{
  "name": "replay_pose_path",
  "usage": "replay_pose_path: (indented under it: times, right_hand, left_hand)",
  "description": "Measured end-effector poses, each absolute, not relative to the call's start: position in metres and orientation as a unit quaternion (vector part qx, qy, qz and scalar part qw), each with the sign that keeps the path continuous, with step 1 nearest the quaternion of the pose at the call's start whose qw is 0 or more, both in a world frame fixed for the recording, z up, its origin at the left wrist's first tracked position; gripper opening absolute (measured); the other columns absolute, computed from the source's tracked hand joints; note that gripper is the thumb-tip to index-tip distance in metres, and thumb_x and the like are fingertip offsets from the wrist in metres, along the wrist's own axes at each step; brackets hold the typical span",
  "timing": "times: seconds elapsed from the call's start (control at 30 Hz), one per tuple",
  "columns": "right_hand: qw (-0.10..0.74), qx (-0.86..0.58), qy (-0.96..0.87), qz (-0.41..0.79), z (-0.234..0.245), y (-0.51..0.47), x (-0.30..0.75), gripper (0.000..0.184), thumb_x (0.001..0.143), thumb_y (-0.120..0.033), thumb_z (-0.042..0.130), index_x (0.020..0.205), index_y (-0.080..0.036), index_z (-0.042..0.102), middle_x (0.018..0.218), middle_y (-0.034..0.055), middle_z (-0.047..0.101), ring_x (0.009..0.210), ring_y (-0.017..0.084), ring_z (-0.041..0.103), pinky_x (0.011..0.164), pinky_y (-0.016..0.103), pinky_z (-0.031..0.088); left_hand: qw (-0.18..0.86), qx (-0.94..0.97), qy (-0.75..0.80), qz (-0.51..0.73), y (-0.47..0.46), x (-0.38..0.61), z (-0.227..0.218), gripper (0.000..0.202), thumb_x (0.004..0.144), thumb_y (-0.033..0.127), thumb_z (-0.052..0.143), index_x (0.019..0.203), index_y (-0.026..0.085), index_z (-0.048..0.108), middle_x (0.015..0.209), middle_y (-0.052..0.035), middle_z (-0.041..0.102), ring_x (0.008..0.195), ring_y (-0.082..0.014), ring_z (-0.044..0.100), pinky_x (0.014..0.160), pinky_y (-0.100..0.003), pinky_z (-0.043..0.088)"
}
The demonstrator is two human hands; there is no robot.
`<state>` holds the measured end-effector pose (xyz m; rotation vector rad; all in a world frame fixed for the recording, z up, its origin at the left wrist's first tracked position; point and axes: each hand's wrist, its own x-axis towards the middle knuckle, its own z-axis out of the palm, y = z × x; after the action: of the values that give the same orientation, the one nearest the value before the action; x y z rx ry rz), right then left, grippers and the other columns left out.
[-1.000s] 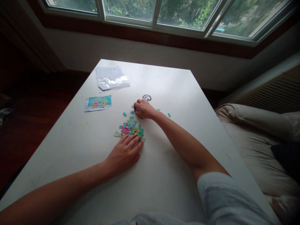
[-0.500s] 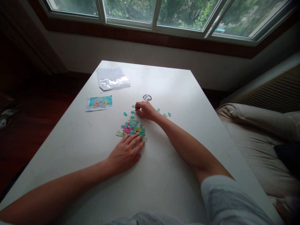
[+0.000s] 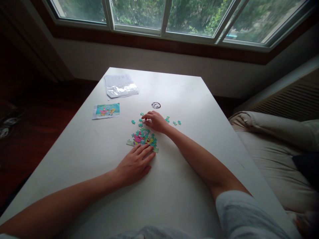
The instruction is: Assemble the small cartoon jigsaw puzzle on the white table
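A partly assembled cartoon jigsaw [image 3: 142, 137] lies in the middle of the white table [image 3: 82, 149]. My left hand [image 3: 136, 163] rests flat on the table with its fingers stretched out, the fingertips touching the jigsaw's near edge. My right hand [image 3: 156, 121] sits just beyond the jigsaw, fingers curled down onto loose teal pieces [image 3: 141, 120]; what the fingers pinch is too small to make out. More loose teal pieces [image 3: 174, 122] lie to the right of that hand.
A picture card [image 3: 106, 110] of the same cartoon lies to the left of the pieces. A clear plastic bag on paper [image 3: 120, 86] sits at the far left. A small round cap [image 3: 156, 105] lies beyond my right hand. A cushioned seat [image 3: 274, 146] borders the table's right side.
My right hand has drawn slightly nearer, toward the jigsaw's far edge. My left hand stays flat at the near edge. The view has tipped down a little.
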<state>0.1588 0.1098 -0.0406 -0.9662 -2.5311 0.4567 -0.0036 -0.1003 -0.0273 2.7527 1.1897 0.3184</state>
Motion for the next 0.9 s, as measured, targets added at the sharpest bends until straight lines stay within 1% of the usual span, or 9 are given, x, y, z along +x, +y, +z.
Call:
replay_pose_path:
  times: [0.17,0.27,0.33,0.4,0.5,0.57,0.63,0.7,0.9]
  right_hand:
    - [0.168,-0.340,-0.918,0.117,-0.044,0.111,0.150,0.019,0.095,-0.023,0.060,0.105,-0.021,0.076,0.106,0.0096,0.067,0.099,0.022,0.057,0.090,0.033,0.038]
    - [0.214,-0.341,-0.906,0.131,-0.047,0.112,0.150,0.020,0.097,-0.022,0.058,0.100,-0.020,0.077,0.104,0.0093,0.070,0.097,0.021,0.060,0.091,0.033,0.039]
    - [0.274,-0.360,-0.873,0.183,-0.049,0.112,0.152,0.020,0.097,-0.024,0.057,0.099,-0.019,0.077,0.099,0.0080,0.072,0.092,0.019,0.062,0.089,0.032,0.042]
    - [0.324,-0.379,-0.819,0.284,-0.050,0.110,0.155,0.021,0.096,-0.028,0.058,0.100,-0.018,0.076,0.092,0.0064,0.073,0.085,0.017,0.065,0.083,0.030,0.045]
    - [0.346,-0.374,-0.726,0.461,-0.047,0.105,0.158,0.026,0.091,-0.037,0.061,0.099,-0.016,0.074,0.082,0.0047,0.073,0.074,0.015,0.065,0.074,0.027,0.048]
    - [0.345,-0.364,-0.678,0.538,-0.044,0.099,0.158,0.030,0.086,-0.041,0.066,0.095,-0.014,0.073,0.078,0.0044,0.071,0.070,0.014,0.062,0.070,0.027,0.048]
    - [0.341,-0.360,-0.646,0.581,-0.040,0.094,0.157,0.032,0.080,-0.044,0.071,0.090,-0.013,0.072,0.074,0.0035,0.069,0.067,0.012,0.059,0.068,0.026,0.047]
    - [0.332,-0.360,-0.624,0.609,-0.036,0.089,0.155,0.033,0.077,-0.044,0.074,0.087,-0.013,0.071,0.071,0.0023,0.067,0.065,0.011,0.056,0.064,0.024,0.044]
    - [0.308,-0.358,-0.595,0.650,-0.032,0.080,0.149,0.035,0.073,-0.045,0.076,0.082,-0.012,0.069,0.068,0.0008,0.064,0.060,0.008,0.051,0.054,0.021,0.034]
  left_hand:
    - [0.068,0.914,0.389,0.094,-0.099,-0.005,-0.026,0.044,0.099,0.031,0.050,0.141,0.018,0.052,0.154,-0.0125,0.047,0.143,-0.0308,0.042,0.120,-0.052,0.031]
    - [0.074,0.915,0.385,0.097,-0.099,-0.006,-0.027,0.045,0.099,0.032,0.050,0.142,0.018,0.051,0.154,-0.0126,0.047,0.143,-0.0310,0.041,0.121,-0.052,0.031]
    - [0.082,0.914,0.385,0.100,-0.099,-0.007,-0.028,0.045,0.099,0.032,0.051,0.142,0.019,0.051,0.155,-0.0123,0.046,0.144,-0.0307,0.040,0.121,-0.052,0.031]
    - [0.091,0.912,0.386,0.104,-0.098,-0.007,-0.029,0.046,0.098,0.031,0.052,0.142,0.019,0.051,0.156,-0.0120,0.044,0.145,-0.0300,0.038,0.122,-0.052,0.030]
    - [0.098,0.912,0.382,0.109,-0.098,-0.008,-0.027,0.047,0.098,0.031,0.052,0.143,0.019,0.050,0.157,-0.0116,0.043,0.147,-0.0287,0.036,0.124,-0.051,0.027]
    - [0.092,0.908,0.394,0.112,-0.100,-0.007,-0.026,0.046,0.098,0.032,0.052,0.142,0.020,0.051,0.156,-0.0113,0.045,0.147,-0.0292,0.036,0.125,-0.053,0.023]
    - [0.078,0.894,0.428,0.112,-0.103,-0.005,-0.025,0.045,0.097,0.033,0.053,0.141,0.020,0.053,0.152,-0.0119,0.049,0.144,-0.0311,0.039,0.125,-0.057,0.020]
    - [0.066,0.878,0.462,0.108,-0.106,-0.004,-0.024,0.046,0.097,0.035,0.053,0.141,0.020,0.054,0.150,-0.0130,0.050,0.142,-0.0331,0.041,0.123,-0.059,0.021]
    - [0.063,0.885,0.452,0.094,-0.107,-0.005,-0.026,0.049,0.099,0.038,0.052,0.144,0.019,0.051,0.154,-0.0153,0.045,0.142,-0.0346,0.039,0.121,-0.058,0.024]
